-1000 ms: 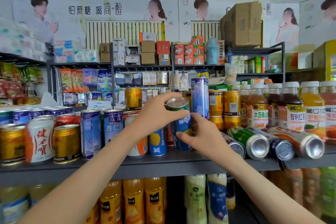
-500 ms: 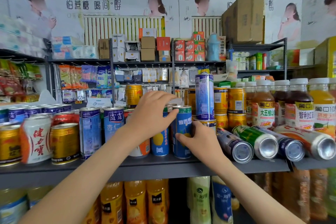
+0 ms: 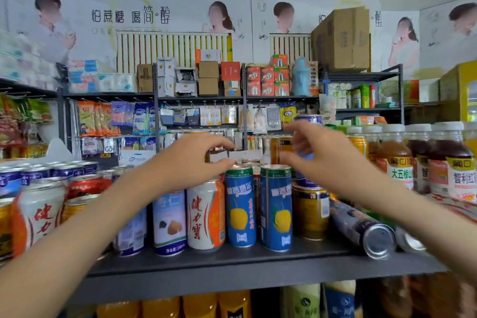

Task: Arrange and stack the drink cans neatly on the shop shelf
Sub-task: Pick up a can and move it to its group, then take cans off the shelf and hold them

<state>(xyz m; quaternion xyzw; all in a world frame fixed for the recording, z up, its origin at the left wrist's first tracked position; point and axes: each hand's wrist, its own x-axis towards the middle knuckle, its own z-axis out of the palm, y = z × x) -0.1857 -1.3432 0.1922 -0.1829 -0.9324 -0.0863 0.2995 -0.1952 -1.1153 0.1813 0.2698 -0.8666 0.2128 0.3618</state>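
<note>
Left hand [image 3: 191,160]: loosely curved, empty, arm from 8 o'clock.
Right hand [image 3: 320,155]: fingers spread, empty, arm from 4 o'clock.

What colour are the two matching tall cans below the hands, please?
The cans are blue, green-topped, with yellow fruit; head view.

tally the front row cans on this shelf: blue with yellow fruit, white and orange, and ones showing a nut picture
blue cans with yellow fruit: 2
white and orange cans: 2
can showing a nut picture: 1
total: 5
the blue and white can left of it is too hidden to class
</note>
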